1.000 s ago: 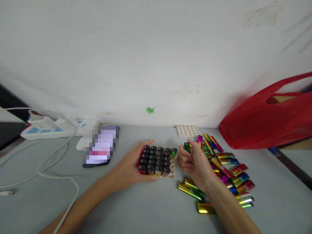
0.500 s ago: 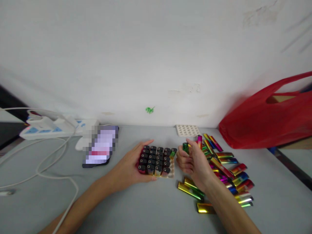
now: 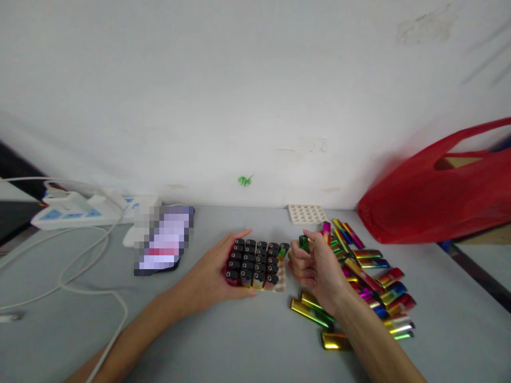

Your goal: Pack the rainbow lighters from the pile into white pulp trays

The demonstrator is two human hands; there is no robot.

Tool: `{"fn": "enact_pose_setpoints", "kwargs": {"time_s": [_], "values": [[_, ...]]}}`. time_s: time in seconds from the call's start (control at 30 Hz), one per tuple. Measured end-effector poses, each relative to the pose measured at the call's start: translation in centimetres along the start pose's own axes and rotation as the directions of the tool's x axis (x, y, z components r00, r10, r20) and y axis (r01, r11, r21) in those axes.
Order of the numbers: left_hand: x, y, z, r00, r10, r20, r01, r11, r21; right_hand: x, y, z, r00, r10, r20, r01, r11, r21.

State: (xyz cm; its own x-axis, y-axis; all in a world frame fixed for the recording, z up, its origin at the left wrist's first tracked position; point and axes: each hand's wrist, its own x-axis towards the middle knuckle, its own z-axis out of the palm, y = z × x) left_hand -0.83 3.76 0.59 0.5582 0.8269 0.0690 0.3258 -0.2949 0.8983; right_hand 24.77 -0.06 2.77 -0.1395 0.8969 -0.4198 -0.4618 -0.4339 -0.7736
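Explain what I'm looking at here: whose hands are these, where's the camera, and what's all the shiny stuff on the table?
There is no machine here. A person works with two bare hands, and the camera sits on that person's head, looking forward and down, so both arms enter from the bottom edge. The left hand grips the side of a tray packed with upright lighters, their black tops showing. The right hand pinches a green lighter just beside the tray's right edge. Further right, a loose pile of lighters in shiny metallic colours lies on the grey table. Near the wall sit an empty white tray, a red bag, a power strip with white cables, and a flat item that has been blurred out.
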Motion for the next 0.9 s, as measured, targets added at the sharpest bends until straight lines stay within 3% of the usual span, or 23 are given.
{"fn": "enact_pose_setpoints", "kwargs": {"time_s": [0.37,0.6,0.7,0.8,0.9], "values": [[0.0,0.04,-0.06,1.0,0.008,-0.002,-0.008,0.999,0.041,-0.61,-0.16,0.95,0.994,0.034,-0.105,-0.039,0.998,-0.045],[-0.01,0.04,-0.06,1.0,-0.003,0.007,0.003,1.0,0.016,-0.33,-0.18,0.6,0.992,-0.125,-0.007,0.125,0.992,0.021],[-0.01,0.11,-0.06,1.0,-0.004,0.004,0.004,1.0,0.015,-0.29,-0.26,0.62,0.984,-0.173,-0.043,0.173,0.985,-0.002],[-0.03,0.13,-0.03,1.0,-0.001,-0.004,0.001,1.0,0.011,-0.18,-0.01,0.83,0.923,-0.362,-0.132,0.358,0.932,-0.048],[-0.06,0.06,-0.01,1.0,0.011,-0.008,-0.011,1.0,0.012,-0.01,0.3,0.77,0.802,-0.576,-0.159,0.562,0.817,-0.125]]}}
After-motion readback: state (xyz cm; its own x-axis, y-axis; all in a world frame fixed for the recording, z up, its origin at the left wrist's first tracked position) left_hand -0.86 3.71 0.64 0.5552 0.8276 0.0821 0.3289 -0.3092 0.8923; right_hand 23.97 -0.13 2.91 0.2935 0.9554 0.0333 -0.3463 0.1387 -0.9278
